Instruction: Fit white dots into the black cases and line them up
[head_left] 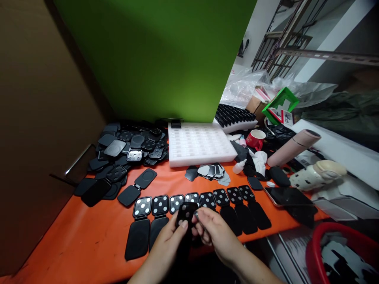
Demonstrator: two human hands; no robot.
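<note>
My left hand (173,234) grips a black hinged case (186,212) whose upper panel shows round silvery spots. Beside it, my right hand (211,228) is closed in a pinch at the case's right side, around something small and dark that I cannot make out. Behind and to both sides of my hands runs a row of similar black cases (142,207), opened flat, with round spots on their upper panels. Beyond the row lies a fanned pile of thin silvery plates (211,171). One more opened case (137,187) rests behind the row's left end.
A heap of black cases (115,148) fills the back left. A white foam tray (201,148) stands at the back centre against a green panel (154,59). On the right are a small bottle (239,167), red mug (256,139), pink flask (293,148), phone (286,196) and red bin (316,252).
</note>
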